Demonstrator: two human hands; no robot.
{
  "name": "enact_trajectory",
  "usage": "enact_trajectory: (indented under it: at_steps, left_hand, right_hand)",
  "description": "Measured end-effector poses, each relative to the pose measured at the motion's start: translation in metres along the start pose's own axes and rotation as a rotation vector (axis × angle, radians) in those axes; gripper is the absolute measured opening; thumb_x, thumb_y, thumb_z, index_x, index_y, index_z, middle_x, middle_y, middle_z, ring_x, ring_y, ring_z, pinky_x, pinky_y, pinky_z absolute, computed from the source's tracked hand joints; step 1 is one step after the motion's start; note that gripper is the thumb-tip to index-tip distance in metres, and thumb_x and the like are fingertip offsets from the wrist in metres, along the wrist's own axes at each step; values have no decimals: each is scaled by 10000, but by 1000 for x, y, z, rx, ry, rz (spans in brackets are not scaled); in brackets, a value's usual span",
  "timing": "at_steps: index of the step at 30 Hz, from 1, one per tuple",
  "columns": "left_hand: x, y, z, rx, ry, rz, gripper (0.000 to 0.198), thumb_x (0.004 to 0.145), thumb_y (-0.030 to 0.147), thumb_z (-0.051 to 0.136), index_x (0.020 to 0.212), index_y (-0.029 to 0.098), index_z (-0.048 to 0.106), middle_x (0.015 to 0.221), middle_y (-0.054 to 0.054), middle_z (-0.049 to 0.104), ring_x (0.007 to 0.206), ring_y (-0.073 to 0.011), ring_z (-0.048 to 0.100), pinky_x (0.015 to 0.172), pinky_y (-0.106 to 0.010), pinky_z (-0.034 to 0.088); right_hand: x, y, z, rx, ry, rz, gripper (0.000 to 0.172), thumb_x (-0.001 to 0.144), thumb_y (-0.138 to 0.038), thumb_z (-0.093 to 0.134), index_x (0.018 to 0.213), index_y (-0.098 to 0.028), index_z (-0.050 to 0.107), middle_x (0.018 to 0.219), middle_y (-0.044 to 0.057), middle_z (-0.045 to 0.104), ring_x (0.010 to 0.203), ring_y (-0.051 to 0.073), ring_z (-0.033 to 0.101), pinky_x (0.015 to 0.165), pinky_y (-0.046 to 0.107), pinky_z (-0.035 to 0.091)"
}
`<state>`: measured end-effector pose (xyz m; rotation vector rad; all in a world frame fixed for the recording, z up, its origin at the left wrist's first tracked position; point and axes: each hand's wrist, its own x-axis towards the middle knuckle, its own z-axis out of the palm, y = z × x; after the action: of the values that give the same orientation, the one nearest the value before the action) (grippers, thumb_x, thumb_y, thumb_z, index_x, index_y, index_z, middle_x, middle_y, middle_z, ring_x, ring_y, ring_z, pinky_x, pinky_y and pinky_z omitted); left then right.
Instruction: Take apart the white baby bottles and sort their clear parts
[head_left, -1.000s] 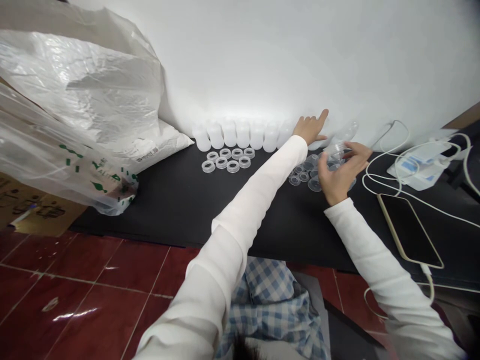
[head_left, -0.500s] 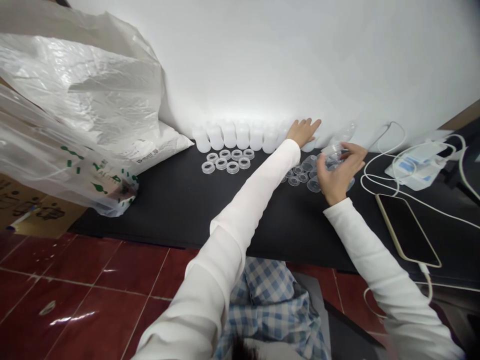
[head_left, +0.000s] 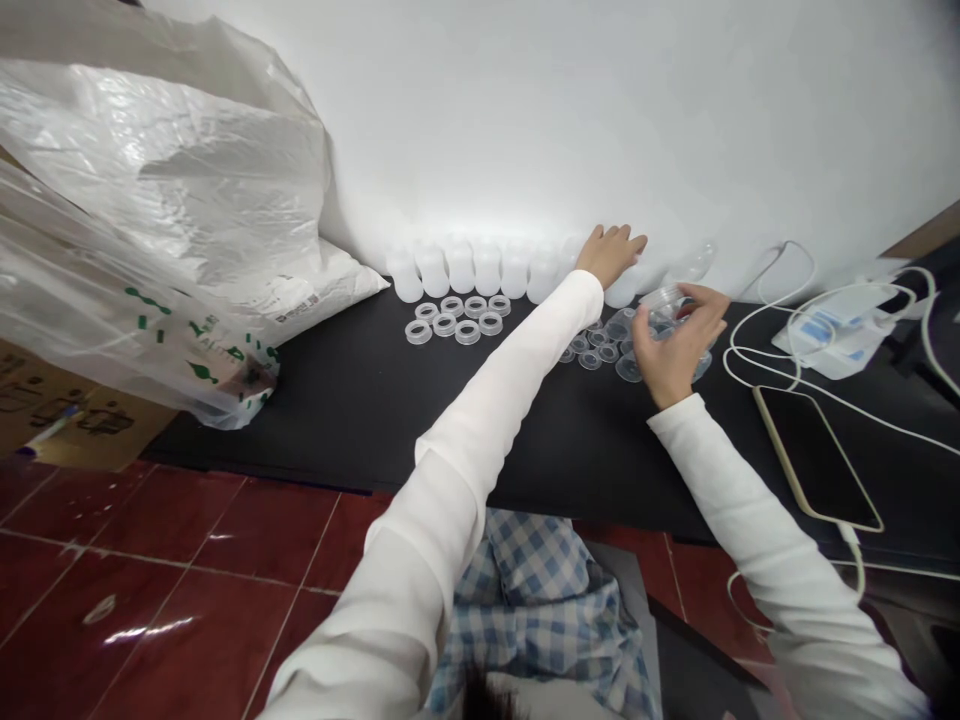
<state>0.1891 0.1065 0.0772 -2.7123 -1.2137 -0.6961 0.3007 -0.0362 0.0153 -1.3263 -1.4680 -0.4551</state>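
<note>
White bottles (head_left: 461, 270) stand in a row against the wall. My left hand (head_left: 611, 252) is at the right end of that row, its fingers bent over a white bottle (head_left: 621, 290); the fingertips are partly hidden. My right hand (head_left: 679, 345) has its thumb and fingers curled around a clear plastic cap (head_left: 662, 300), just above the table. Beneath and beside it lie small clear plastic pieces (head_left: 607, 353) in a loose pile. Clear rings (head_left: 466, 332) are grouped in front of the bottles, left of my left forearm.
A large white plastic bag (head_left: 225, 170) and a clear printed bag (head_left: 187, 350) fill the left side. To the right lie a phone (head_left: 817, 455) on a cable, white cords and a power strip (head_left: 836, 335). The black table (head_left: 337, 400) has its front edge near my lap.
Both hands stay almost in place. My left hand has shifted very slightly, and the right still has the clear cap in its fingers.
</note>
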Motion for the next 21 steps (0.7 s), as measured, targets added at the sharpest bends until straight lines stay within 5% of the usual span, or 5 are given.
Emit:
enact_trajectory:
  at_steps: [6,10,13,17,21]
  left_hand:
    - [-30,-4,-14,-341,149,-85,481,1013,95,452,1478,182,538,1518,-179,554,1419,-324,551,1211,-502,395]
    - [-89,-2,-14,-856,209,-197,349,1106,294,393,1389,161,550,1418,-156,630,1202,-220,686,1054,-376,550]
    - [-140,0,-6,-1102,88,-227,402,1118,415,380,1439,227,532,1392,-104,674,1076,-186,732,980,-368,590]
    - [-187,-1,-3,-1176,128,-176,547,1066,612,450,1440,225,546,1387,-125,682,1229,-230,695,1057,-400,559]
    - [-196,-3,-8,-1091,190,-70,665,983,721,540,1408,210,556,1372,-151,689,1279,-247,673,1140,-429,506]
  right_hand:
    - [-2,1,1,16,-36,7,457,913,-415,645,1296,-207,506,1227,144,591,991,300,619,950,571,458]
    - [-3,-1,2,41,-150,-31,478,983,-466,582,1361,-178,531,1259,176,621,1129,345,624,986,565,462]
    - [-6,-6,3,61,-312,-129,488,1020,-518,539,1382,-192,570,1229,165,667,1092,324,636,997,544,471]
    - [-12,-17,5,189,-457,-309,472,1046,-525,524,1395,-215,602,1191,154,717,1059,307,662,968,503,504]
    - [-16,-20,7,303,-474,-319,501,1028,-544,572,1412,-223,571,1211,159,708,1071,307,677,952,497,539]
